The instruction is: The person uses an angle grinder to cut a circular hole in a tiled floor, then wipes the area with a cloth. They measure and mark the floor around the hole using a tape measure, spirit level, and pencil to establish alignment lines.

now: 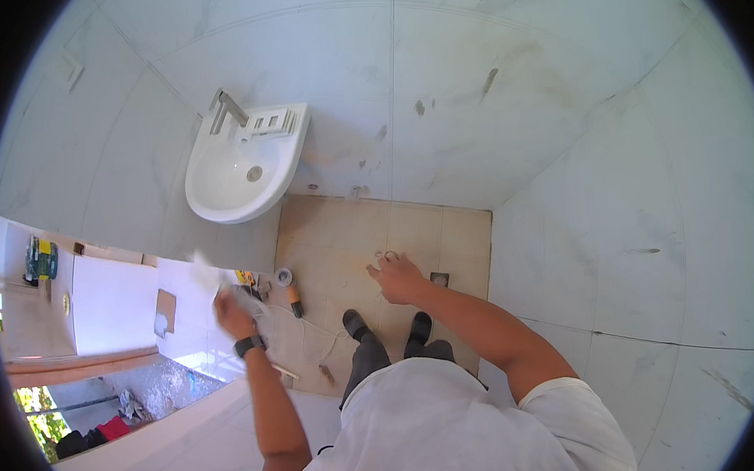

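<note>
My left hand (230,315), with a dark watch (249,344) on its wrist, is closed around a thin whitish, partly see-through thing (207,277). It is smeared by motion, so its kind cannot be made out. Out over the tan floor is my right hand (399,279), its fingers apart and slightly bent, with no object plainly in them. Ahead to the left, a white washbasin (238,210) hangs on the wall with a grey tap (230,108). White switch-plate-like frames (270,122) lie on the basin's back ledge.
By my feet on the left are a roll of tape (284,277), an orange-and-black tool (294,301) and a pale cord (315,328). A dark floor drain (439,279) lies beyond my right forearm. Marbled wall panels (579,182) stand ahead and right. A doorway opens at left.
</note>
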`<state>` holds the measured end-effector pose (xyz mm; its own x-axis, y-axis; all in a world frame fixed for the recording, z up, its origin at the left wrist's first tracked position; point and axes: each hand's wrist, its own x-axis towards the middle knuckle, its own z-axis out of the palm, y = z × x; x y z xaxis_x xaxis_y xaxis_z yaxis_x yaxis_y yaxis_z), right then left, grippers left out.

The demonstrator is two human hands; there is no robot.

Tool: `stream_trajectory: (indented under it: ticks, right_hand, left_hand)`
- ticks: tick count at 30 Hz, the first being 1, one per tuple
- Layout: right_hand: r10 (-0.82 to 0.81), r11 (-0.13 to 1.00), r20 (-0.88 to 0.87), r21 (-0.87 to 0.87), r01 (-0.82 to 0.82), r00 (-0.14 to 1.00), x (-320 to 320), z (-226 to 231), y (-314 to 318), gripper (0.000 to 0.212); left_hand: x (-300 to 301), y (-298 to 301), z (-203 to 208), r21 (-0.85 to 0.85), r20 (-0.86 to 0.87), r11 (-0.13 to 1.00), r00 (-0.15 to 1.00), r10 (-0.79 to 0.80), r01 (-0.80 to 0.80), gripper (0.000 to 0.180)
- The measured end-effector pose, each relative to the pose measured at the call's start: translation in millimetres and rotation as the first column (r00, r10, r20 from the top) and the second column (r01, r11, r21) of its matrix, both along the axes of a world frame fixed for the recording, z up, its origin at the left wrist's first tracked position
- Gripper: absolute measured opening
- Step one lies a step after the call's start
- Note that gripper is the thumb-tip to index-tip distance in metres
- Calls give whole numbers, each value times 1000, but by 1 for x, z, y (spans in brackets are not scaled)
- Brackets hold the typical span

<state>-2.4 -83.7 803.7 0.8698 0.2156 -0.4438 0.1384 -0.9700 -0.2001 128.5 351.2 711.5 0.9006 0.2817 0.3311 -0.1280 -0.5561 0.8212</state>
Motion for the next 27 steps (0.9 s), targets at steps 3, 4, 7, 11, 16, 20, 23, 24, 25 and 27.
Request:
stream_trajectory:
  ticks: [3, 4, 7, 11, 16, 20, 23, 24, 25, 27]
  right_hand:
    - [40, 995, -8, 91, -40, 999, 1, -6, 16, 69]
    - [81, 988, 0, 133, -80, 997, -2, -5, 16, 68]
    - [82, 983, 284, 133, -124, 955, -13, 2, -3, 67]
    - [91, 994, 356, -92, -62, 930, -33, -6, -26, 69]
    - [126, 991, 300, -3, -131, 946, -31, -21, -3, 60]
    - [11, 959, 148, 277, -52, 989, -24, -12, -9, 60]
    - [21, 994, 500, 80, -71, 866, -29, -1, -37, 64]
    - [28, 999, 447, 16, -40, 894, -35, -1, -47, 64]
    - [35, 999, 410, -19, -30, 911, -42, -3, -53, 63]
    - [85, 995, 307, -74, -65, 948, -51, -13, -53, 63]
  left_hand:
    - [-29, -111, -31, 384, -180, 817, 903, -391, 431, 28]
    - [-38, -107, -49, 465, -523, 674, 792, -315, 575, 31]
    - [-59, -11, -96, 484, -860, 552, 485, 157, 679, 39]
    - [-5, 89, -68, 547, -793, 767, 501, 346, 336, 43]
    - [-1, -106, 23, 223, -59, 903, 929, -364, 368, 28]
    - [-65, -160, -8, 381, -797, 194, 428, -426, 904, 34]
    - [-58, -33, -44, 461, -888, 468, 397, 235, 754, 44]
    - [-46, 6, -52, 465, -885, 450, 408, 224, 762, 44]
    - [-29, 32, -57, 463, -886, 488, 387, 254, 740, 46]
    - [1, 42, -47, 536, -828, 743, 422, 370, 402, 49]
